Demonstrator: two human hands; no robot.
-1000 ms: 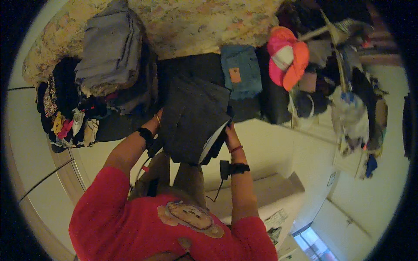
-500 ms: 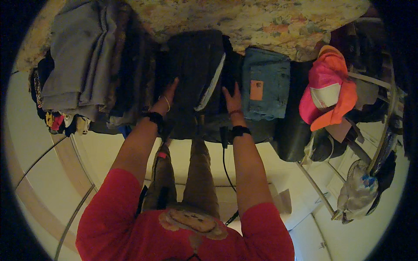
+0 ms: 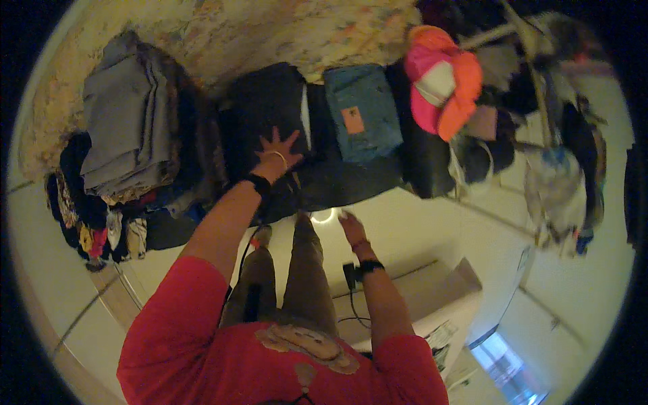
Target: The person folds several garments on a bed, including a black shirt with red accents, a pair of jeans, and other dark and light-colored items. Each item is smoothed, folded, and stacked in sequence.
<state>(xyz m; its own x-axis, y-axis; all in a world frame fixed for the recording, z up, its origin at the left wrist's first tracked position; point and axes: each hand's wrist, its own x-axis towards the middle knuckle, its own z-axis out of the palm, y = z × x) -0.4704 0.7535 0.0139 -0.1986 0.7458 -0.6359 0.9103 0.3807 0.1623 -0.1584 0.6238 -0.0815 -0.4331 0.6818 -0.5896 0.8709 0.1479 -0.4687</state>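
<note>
My left hand (image 3: pixel 277 152) lies flat with fingers spread on the lower part of a folded dark garment (image 3: pixel 260 94), which has a pale strip along its right edge. Away from the clothes, my right hand (image 3: pixel 352 229) hangs lower over the light floor; its fingers are smeared by motion, and nothing is visibly held. Just right of the dark garment lies folded blue denim (image 3: pixel 368 135) with an orange patch. Left of it rises a stack of folded grey cloth (image 3: pixel 121 115). Each wrist wears a black band.
Pink and orange caps (image 3: pixel 432 74) sit at the right, near a metal rack (image 3: pixel 540 101) with a grey cap (image 3: pixel 553 182) hanging there. Small colourful cloths (image 3: pixel 98 236) hang at the left edge. An open cardboard box (image 3: pixel 418 297) stands on the floor. Behind the clothes is floral fabric (image 3: pixel 283 34).
My left hand has come from the dark garment's left side onto its top. My right hand has drawn back from between the garment and the denim, down over the floor. The whole view has turned.
</note>
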